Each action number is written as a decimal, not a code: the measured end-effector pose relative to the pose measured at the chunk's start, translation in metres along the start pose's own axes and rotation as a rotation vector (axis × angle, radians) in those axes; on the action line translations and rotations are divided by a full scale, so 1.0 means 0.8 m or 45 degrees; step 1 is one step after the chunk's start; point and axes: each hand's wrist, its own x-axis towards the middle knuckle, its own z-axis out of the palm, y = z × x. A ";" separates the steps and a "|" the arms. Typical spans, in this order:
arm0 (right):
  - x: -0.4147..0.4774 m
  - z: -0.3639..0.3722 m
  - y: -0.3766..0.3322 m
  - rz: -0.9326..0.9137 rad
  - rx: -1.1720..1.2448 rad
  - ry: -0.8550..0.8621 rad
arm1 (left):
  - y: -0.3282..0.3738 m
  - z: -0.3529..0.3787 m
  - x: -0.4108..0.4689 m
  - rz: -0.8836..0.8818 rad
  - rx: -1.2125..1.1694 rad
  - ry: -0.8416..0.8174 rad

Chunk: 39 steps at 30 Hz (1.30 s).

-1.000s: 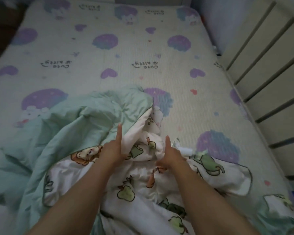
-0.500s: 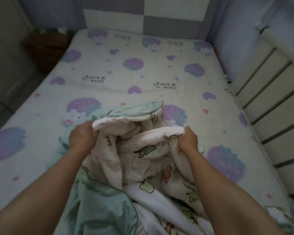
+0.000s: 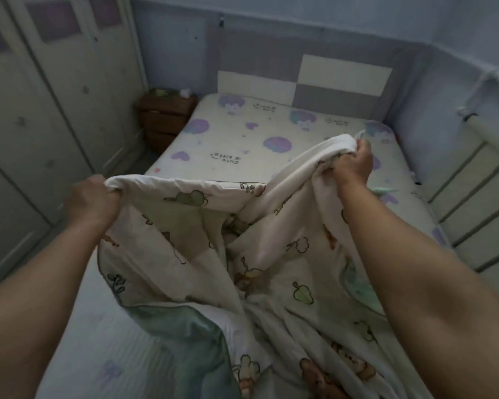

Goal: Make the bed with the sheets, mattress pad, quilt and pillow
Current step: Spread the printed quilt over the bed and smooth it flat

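A quilt with a white cartoon-print side and a mint green back hangs lifted above the bed. My left hand grips its top edge at the left, fingers curled round the hem. Farther out and higher, my right hand grips the same edge at the right. The rest of the quilt trails in folds down toward me. Under it lies the mattress pad, cream with purple hearts and "Cute kitty" print, spread flat over the bed. No pillow is in view.
A padded headboard in purple and cream squares stands at the far end. A dark wooden nightstand sits at the bed's far left corner. Wardrobe doors run along the left, a slatted rail along the right.
Both hands have risen and spread apart, stretching the quilt's top edge between them. My right hand has gone farther toward the headboard. The view has tilted up to show the room.
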 end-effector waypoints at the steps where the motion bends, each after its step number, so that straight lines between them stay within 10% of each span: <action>1: -0.004 0.000 -0.010 -0.024 0.014 0.001 | -0.019 -0.008 0.001 -0.042 0.029 0.009; 13: -0.081 0.026 0.053 0.158 -0.259 -0.285 | -0.092 0.050 -0.072 -0.129 -0.023 -0.520; 39: -0.063 0.083 0.370 0.636 -0.633 -1.283 | 0.287 0.434 -0.068 0.449 0.019 -0.980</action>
